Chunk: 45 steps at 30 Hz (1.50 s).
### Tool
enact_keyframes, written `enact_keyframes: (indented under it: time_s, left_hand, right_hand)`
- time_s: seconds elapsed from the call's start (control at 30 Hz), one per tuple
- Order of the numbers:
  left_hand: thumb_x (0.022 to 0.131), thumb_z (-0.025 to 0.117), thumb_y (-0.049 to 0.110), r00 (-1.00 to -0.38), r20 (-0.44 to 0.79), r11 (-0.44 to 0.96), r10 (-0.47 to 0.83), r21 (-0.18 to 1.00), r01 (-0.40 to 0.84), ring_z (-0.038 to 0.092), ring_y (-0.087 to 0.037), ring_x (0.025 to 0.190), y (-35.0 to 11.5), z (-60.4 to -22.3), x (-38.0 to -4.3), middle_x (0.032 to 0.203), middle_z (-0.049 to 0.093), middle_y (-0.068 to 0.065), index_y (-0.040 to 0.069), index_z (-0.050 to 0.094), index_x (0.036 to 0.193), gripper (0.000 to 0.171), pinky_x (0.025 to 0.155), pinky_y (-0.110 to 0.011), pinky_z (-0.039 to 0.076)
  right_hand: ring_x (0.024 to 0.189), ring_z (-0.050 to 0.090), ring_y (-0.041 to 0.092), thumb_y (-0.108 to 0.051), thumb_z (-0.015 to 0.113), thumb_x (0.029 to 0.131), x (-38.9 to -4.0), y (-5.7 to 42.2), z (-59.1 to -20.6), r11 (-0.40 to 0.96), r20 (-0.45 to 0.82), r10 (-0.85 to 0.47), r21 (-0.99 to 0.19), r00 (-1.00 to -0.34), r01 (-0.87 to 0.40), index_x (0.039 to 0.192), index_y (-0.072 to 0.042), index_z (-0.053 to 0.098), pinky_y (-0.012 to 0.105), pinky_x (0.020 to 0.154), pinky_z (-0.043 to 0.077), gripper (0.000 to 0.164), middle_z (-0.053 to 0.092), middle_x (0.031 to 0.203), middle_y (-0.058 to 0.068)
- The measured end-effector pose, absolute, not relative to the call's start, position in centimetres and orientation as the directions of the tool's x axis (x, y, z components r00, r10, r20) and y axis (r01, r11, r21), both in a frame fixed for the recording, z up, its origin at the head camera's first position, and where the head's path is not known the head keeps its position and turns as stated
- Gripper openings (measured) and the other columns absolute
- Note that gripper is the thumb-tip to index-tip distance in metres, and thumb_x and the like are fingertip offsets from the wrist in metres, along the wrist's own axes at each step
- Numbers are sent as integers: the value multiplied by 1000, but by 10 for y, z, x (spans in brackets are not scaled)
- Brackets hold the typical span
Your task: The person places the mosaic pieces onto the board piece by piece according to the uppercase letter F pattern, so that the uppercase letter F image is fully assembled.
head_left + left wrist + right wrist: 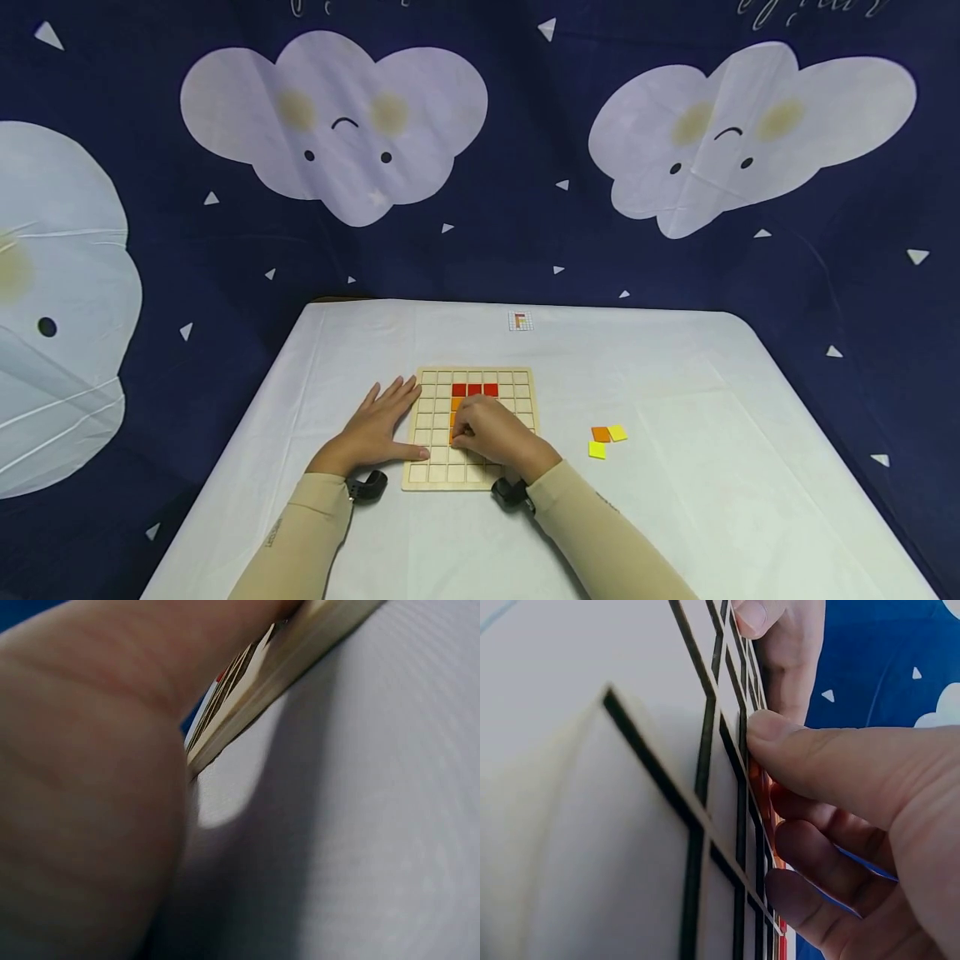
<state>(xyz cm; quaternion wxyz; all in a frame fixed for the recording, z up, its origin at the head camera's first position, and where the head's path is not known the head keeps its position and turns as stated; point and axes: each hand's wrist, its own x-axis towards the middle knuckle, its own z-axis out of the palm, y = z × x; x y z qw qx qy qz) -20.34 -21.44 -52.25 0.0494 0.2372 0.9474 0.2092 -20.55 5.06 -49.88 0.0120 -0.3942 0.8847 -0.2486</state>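
The pale gridded board (438, 473) bore square red tiles (475, 390) and orange tiles (457, 403) — left hand (378, 427) splayed at its edge, right hand (491, 429) curled over it, grip unclear.

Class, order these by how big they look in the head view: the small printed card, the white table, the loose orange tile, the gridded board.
1. White table
2. Gridded board
3. Small printed card
4. Loose orange tile, only slightly smaller than the card

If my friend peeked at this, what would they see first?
Probably the big white clouds, upside down on the dark blue backdrop behind the table. Next, perhaps, the three bright red tiles, in a row on the wooden board beyond the right hand.
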Motion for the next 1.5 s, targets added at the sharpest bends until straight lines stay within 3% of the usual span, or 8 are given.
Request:
enact_keyframes:
  time_s: [0.17,0.4,0.63,0.9,1.03,1.13,1.33,1.5]
  left_hand:
    - [75,78,77,-881,3,796,473,427,429,12,-34,159,-214,-522,-203,173,20,-13,3,32,165,125,126,-57,0]
    - [75,77,79,-884,6,804,467,414,427,12,-33,159,-213,-525,-204,173,20,-12,3,32,165,126,126,-56,0]
    - [74,79,77,-888,4,803,459,427,417,12,-32,159,-213,-522,-203,173,20,-11,3,33,164,126,126,-55,-1]
    - [74,78,78,-891,-2,807,453,425,409,12,-32,159,-215,-523,-204,173,19,-11,4,33,165,126,126,-55,-1]
    - [74,78,78,-888,-3,807,460,418,417,11,-31,159,-216,-525,-206,173,19,-10,4,33,165,125,126,-55,-1]
    - [75,78,77,-886,0,805,464,418,422,11,-32,159,-215,-524,-206,173,19,-11,4,33,165,125,126,-55,-1]
    - [74,79,76,-887,2,802,462,427,418,11,-32,159,-213,-522,-205,173,19,-11,3,33,165,125,126,-54,-2]
    - [74,79,77,-889,-3,805,459,424,414,11,-32,159,-213,-523,-204,173,19,-12,3,33,165,126,126,-55,-2]
  right_hand:
    - [83,58,5,-19,86,91,-202,55,-496,555,171,-701,-480,-693,-680,86,-17,78,20,76,52,10,62,90,-10]
    - [90,60,9,-19,85,93,-198,79,-496,519,243,-676,-514,-696,-683,90,-15,81,28,86,54,6,65,94,-9]
    - [92,62,12,-14,86,91,-197,126,-499,535,331,-570,-545,-752,-645,94,-12,80,32,79,58,7,66,102,-7]
    - [107,65,20,-10,90,87,-199,189,-504,605,346,-444,-565,-826,-561,99,-9,80,45,95,56,16,69,108,-5]
    - [113,65,28,-8,92,83,-195,223,-510,598,372,-424,-570,-825,-564,104,-8,80,49,95,55,24,70,116,1]
    - [119,62,31,-6,93,81,-190,246,-514,576,355,-440,-593,-825,-562,109,-9,80,43,101,52,31,70,124,3]
    - [128,55,33,7,86,81,-181,280,-518,530,280,-451,-680,-847,-507,116,-9,78,16,107,37,40,67,135,6]
    - [129,54,35,4,85,83,-176,289,-518,548,217,-443,-703,-870,-454,118,-12,79,11,107,34,39,66,135,7]
